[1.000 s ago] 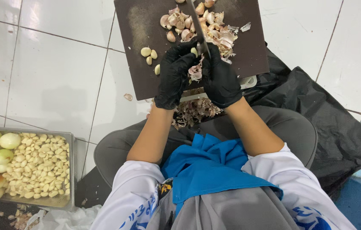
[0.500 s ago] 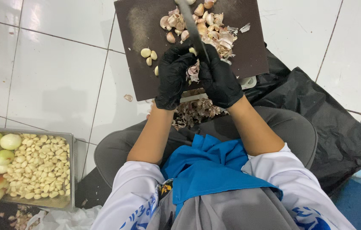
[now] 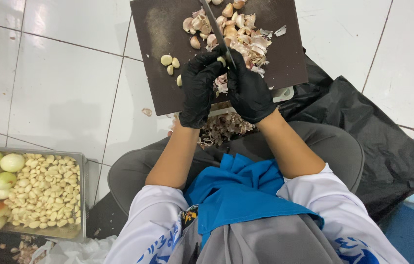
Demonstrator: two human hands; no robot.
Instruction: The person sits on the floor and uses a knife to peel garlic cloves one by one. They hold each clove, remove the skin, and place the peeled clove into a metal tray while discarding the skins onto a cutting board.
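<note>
The floor (image 3: 60, 88) is glossy white tile with dark grout lines. On it lies a dark, matte, rectangular board (image 3: 160, 58), beside crumpled black plastic sheet (image 3: 363, 122). Papery garlic skins (image 3: 246, 41) are heaped on the board; smooth peeled cloves (image 3: 170, 63) lie apart. The left hand (image 3: 198, 88) and right hand (image 3: 250, 88), in black gloves, have fingers closed on a clove (image 3: 222, 60) and a knife (image 3: 215, 27). A metal tray (image 3: 83, 195) holds cloves.

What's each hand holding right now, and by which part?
Right hand grips a knife at its handle end, blade pointing away. Left hand pinches a garlic clove at the fingertips, against the blade.
</note>
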